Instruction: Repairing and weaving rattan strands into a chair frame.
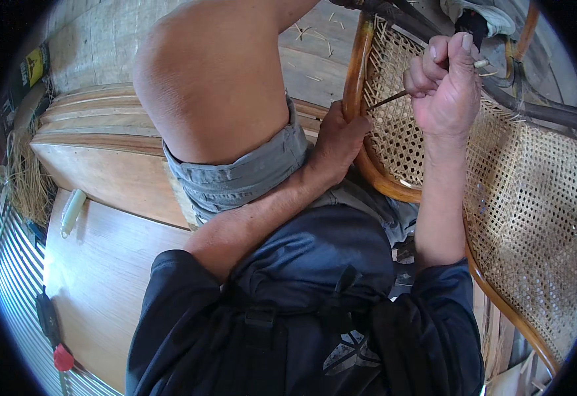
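A chair with woven cane panels [529, 191] and a glossy brown curved frame [361, 59] lies at the right, beside my legs. My left hand [341, 142] is closed around the frame's lower left bend, thumb near the edge of the weave. Above the smaller cane panel [397, 135], my right hand [447, 86] is closed in a fist around a thin dark awl-like tool [388, 100]. Its tip points left, close to the panel's edge near my left thumb. A pale end shows past the fist; the rest of the handle is hidden by my fingers.
Cane scraps [308, 33] are scattered on the wooden floor. My bent knee [176, 72] rises at upper left. A pale board [103, 264] bears a whitish cylinder [72, 212]; fibre strands [28, 178] hang beside it. A red-tipped dark tool [63, 358] lies lower left.
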A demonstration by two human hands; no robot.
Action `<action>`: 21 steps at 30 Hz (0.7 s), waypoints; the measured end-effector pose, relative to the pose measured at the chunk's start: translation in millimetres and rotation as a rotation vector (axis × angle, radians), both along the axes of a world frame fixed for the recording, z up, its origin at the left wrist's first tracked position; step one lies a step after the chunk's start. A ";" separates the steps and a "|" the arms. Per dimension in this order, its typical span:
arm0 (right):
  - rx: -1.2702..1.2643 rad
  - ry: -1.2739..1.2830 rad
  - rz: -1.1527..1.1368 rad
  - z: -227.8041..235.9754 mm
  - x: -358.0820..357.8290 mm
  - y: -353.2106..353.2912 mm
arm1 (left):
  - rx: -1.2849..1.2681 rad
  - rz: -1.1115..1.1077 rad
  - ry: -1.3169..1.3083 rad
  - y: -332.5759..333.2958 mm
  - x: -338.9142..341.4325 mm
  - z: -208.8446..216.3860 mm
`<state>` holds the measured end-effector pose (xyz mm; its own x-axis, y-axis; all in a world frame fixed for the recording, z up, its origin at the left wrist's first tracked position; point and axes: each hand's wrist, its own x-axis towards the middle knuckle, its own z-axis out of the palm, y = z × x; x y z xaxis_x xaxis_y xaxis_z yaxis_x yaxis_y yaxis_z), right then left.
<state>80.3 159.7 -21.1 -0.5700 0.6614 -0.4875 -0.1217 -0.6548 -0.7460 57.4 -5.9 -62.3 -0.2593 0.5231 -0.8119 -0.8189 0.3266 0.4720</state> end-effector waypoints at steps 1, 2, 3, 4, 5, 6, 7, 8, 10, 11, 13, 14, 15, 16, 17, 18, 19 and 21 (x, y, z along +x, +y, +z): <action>-0.017 -0.003 -0.017 -0.1 1.0 0.1 | -0.013 -0.005 0.002 1.8 -0.8 3.0; -0.018 -0.006 -0.022 -0.4 2.3 0.6 | -0.014 -0.010 -0.001 2.8 -0.8 3.5; -0.031 -0.010 -0.035 -0.7 3.6 1.1 | -0.025 -0.016 0.018 3.8 -0.6 3.4; -0.044 -0.013 -0.048 -1.7 4.9 1.6 | -0.037 -0.021 0.038 4.5 -0.3 3.0; -0.046 -0.015 -0.052 -2.9 5.8 2.2 | -0.038 -0.025 0.035 5.1 -0.2 2.9; -0.038 0.004 -0.043 -4.1 6.4 2.7 | -0.056 -0.030 0.032 5.5 0.0 2.7; -0.033 0.025 -0.033 -4.6 6.7 1.8 | -0.076 -0.034 0.030 4.8 0.2 3.1; -0.036 0.022 -0.037 -4.8 6.0 -1.3 | -0.079 -0.037 0.028 4.5 0.4 2.5; 0.034 0.011 -0.023 -4.9 5.2 -8.9 | -0.047 0.023 0.011 6.0 0.1 1.1; 0.055 0.115 0.123 -8.1 11.1 -5.2 | -0.048 0.020 0.009 5.8 1.4 0.8; 0.360 0.029 0.152 -6.7 -5.2 -30.9 | -0.141 0.072 0.056 3.7 2.7 -1.1; 0.673 -0.061 0.180 -4.4 -12.8 -38.9 | -0.138 0.070 0.059 6.3 2.2 -1.8; 0.635 -0.081 0.207 0.1 -13.3 -37.6 | -0.132 0.062 0.064 9.0 2.4 -1.5; 0.627 -0.072 0.206 0.8 -14.2 -34.3 | -0.137 0.058 0.072 5.8 2.3 1.4; 0.360 -0.100 0.157 0.4 -9.7 -24.4 | -0.137 0.054 0.070 5.1 3.4 1.0; 0.094 -0.125 0.106 -0.3 -2.3 -16.4 | -0.103 0.028 0.040 4.4 3.8 -1.4; 0.236 -0.030 0.319 1.6 0.9 -9.5 | -0.069 0.007 0.020 5.3 1.8 -4.6; 0.458 -0.097 0.375 5.6 -4.6 -24.7 | -0.096 0.005 0.042 4.5 0.0 -5.5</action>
<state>75.7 135.1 -15.5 -0.7722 0.5789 -0.2617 0.1385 -0.2486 -0.9587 57.4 -1.4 -67.8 -0.2970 0.4423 -0.8463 -0.8007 0.3674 0.4731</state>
